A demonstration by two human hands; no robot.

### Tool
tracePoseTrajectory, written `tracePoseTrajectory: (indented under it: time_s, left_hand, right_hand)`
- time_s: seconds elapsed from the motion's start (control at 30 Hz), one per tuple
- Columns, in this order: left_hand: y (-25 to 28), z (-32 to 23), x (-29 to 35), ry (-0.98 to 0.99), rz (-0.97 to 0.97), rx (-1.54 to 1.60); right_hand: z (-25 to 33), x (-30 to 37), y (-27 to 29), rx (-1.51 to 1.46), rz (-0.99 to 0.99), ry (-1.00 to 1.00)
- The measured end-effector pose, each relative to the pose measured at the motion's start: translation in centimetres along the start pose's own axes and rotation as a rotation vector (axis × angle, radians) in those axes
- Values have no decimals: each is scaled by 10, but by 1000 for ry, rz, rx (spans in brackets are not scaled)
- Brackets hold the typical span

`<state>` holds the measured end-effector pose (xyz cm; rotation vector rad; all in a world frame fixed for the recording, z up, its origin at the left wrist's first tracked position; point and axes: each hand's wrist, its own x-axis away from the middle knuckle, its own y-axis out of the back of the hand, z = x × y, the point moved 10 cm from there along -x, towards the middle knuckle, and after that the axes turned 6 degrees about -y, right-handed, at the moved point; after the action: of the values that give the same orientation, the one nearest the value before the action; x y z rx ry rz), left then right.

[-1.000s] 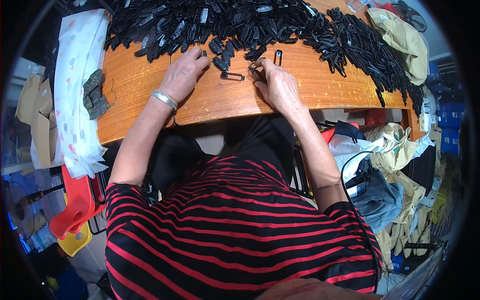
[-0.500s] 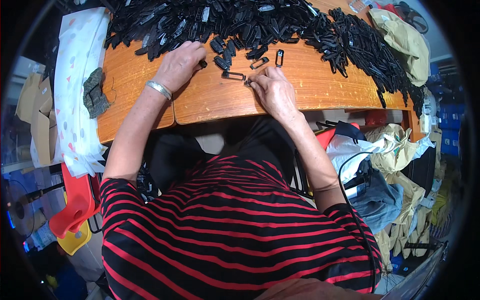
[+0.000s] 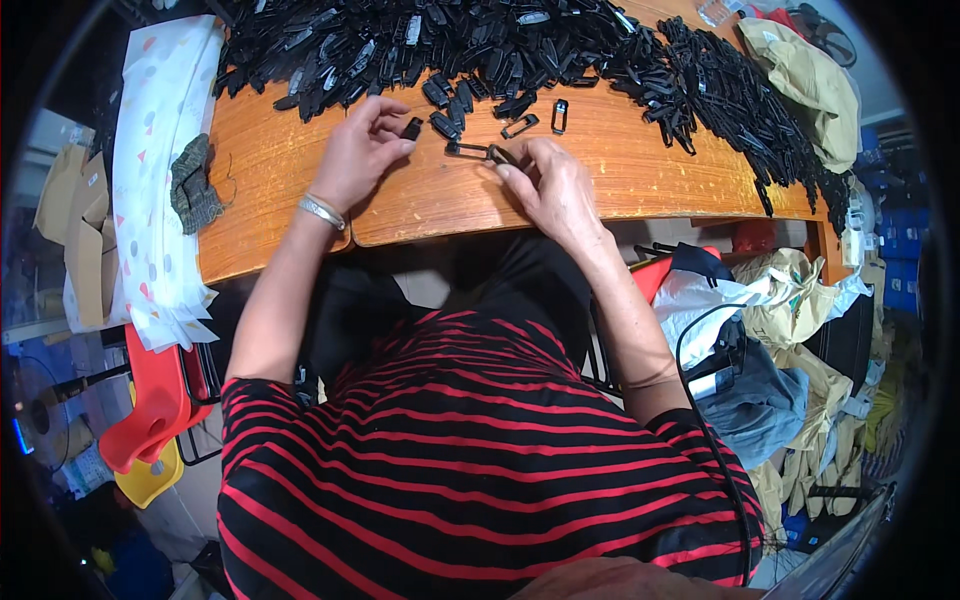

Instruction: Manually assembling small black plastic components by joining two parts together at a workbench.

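My left hand (image 3: 362, 158) is over the wooden table, thumb and fingertips closed around a small black plastic piece (image 3: 412, 128). To its right, my right hand (image 3: 558, 190) pinches a dark oblong plastic frame (image 3: 499, 155) whose far side is hidden by the fingers. Touching or just beside that frame, a flat black rectangular frame (image 3: 466, 150) lies on the wood. Two more black frames rest farther back, one slanted (image 3: 519, 126) and one standing lengthwise (image 3: 559, 116). Several solid black pieces (image 3: 446, 124) lie between my hands.
A large heap of black plastic parts (image 3: 400, 45) covers the far side of the table (image 3: 430, 215) and runs down its right. A dark knitted glove or cloth (image 3: 194, 185) lies at left beside a patterned white sheet (image 3: 150, 180). Brown bags (image 3: 805, 90) crowd the right.
My left hand has turned, opening its fingers outward and showing the black piece at its fingertips. The right hand has tilted up a dark frame next to the flat one.
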<state>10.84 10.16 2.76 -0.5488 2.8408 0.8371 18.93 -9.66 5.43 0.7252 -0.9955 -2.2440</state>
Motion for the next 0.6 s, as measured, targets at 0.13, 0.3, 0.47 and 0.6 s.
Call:
tracePoseTrajectory:
  time_s: [0.13, 0.3, 0.47, 0.6]
  left_hand:
    - [-38, 2, 18, 168, -66, 708]
    - [-66, -7, 27, 220, -87, 921]
    - [-63, -14, 29, 190, -112, 898]
    - [-60, -18, 29, 168, -158, 917]
  right_hand:
    - [16, 2, -2, -363, -73, -51]
    - [28, 4, -2, -539, -100, -42]
    - [25, 6, 0, -483, -113, -13]
    - [25, 7, 1, -472, -123, 8]
